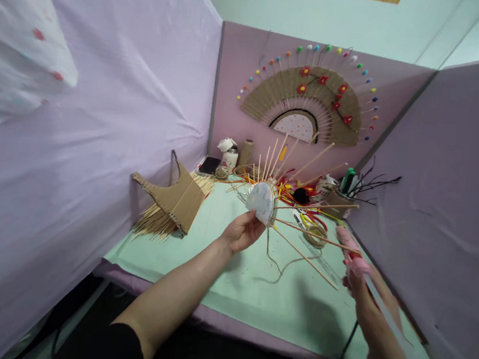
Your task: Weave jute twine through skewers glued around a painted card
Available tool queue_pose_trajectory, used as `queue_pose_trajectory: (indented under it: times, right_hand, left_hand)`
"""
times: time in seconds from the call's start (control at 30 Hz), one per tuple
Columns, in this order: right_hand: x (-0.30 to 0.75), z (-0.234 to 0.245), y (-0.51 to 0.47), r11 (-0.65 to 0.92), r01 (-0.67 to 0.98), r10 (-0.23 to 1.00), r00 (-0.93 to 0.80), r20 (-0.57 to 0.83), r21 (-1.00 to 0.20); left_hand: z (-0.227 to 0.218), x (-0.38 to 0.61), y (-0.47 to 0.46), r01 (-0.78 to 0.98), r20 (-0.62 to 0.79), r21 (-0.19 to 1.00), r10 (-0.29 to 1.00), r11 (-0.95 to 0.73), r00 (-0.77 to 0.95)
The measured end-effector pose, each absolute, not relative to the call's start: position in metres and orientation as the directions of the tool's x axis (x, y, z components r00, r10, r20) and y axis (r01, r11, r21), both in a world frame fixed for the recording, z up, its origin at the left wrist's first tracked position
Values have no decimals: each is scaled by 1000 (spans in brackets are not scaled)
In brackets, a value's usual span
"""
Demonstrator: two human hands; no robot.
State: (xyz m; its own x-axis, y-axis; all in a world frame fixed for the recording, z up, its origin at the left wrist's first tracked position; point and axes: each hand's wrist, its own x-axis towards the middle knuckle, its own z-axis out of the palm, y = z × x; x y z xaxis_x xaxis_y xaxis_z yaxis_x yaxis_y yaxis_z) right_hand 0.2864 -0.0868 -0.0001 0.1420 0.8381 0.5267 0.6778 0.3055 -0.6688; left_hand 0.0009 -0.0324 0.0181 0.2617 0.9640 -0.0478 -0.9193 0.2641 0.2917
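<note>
Fingers of the left hand (245, 232) pinch the lower edge of a pale half-round piece (259, 201), thumb on its near face, while those of the right hand (371, 293) are wrapped around a pink glue gun (359, 266); whether one presses the trigger, I cannot tell. The half-round piece is held up over the middle of the table (203, 276), with thin wooden sticks (306, 258) spreading from its curved rim, upward and to the right. It looks light and fairly stiff, dry rather than slippery; the sticks seem its weak point, likely to twist or snap off if knocked. The flat body near its lower edge looks the best hold, away from the sticks and any warm glue. A string (280, 273) trails below onto the pale green tabletop. Toward the left side, a cut cardboard piece (186, 199) leans over a bundle of sticks (155, 222); a roll of twine (315, 236) lies to the right. Lilac cloth (126, 76) lines the booth's side, and a finished-looking fan (269, 94) hangs on the pink back panel (236, 48).
</note>
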Motion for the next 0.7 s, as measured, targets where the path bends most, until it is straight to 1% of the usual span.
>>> queue_pose_trajectory:
  times: [0.07, 0.17, 0.2, 0.27, 0.33, 0.4, 0.43, 0.47, 0.53, 0.57, 0.6, 0.63, 0.67, 0.7]
  right_hand:
    - [313, -5, -72, 192, 796, 846, 163, 508, -574]
    - [339, -26, -60, -84, 902, 874, 271, 404, -424]
    - [344, -34, -58, -173, 912, 874, 316, 368, -372]
    - [349, -49, -57, -286, 910, 871, 378, 314, -300]
    - [350, -55, -58, -326, 900, 852, 413, 322, -289]
    - [346, -49, -61, -298, 896, 807, 421, 414, -330]
    - [341, -42, -64, -246, 898, 780, 406, 475, -364]
    - [333, -33, -67, -168, 899, 762, 379, 526, -404]
    - [308, -11, -75, 99, 854, 793, 243, 558, -511]
    - [290, -1, -79, 218, 780, 810, 190, 555, -586]
    - [269, 8, -83, 305, 677, 841, 139, 523, -670]
    - [247, 15, -87, 347, 553, 883, 78, 462, -757]
    - [225, 20, -89, 337, 435, 923, 21, 383, -835]
    - [203, 23, -91, 323, 320, 942, -19, 335, -891]
  left_hand:
    - [16, 2, -32, -912, -25, 325, 967, 249, 254]
    - [13, 4, -30, -900, 10, 383, 973, 208, 229]
    - [13, 4, -30, -897, 21, 400, 976, 189, 215]
    - [11, 5, -29, -887, 38, 436, 981, 154, 189]
    - [11, 6, -29, -876, 47, 465, 985, 126, 167]
    - [11, 7, -30, -867, 46, 488, 988, 104, 145]
    - [11, 8, -30, -862, 43, 497, 990, 95, 133]
    - [12, 8, -31, -858, 40, 506, 992, 84, 121]
    - [13, 9, -31, -851, 39, 522, 995, 62, 97]
    - [13, 9, -31, -849, 44, 526, 995, 49, 85]
    - [14, 10, -32, -849, 54, 527, 996, 34, 73]
    - [14, 10, -32, -850, 67, 527, 996, 19, 63]
    - [15, 11, -32, -851, 79, 525, 995, 6, 56]
    - [15, 11, -32, -853, 92, 522, 994, -5, 50]
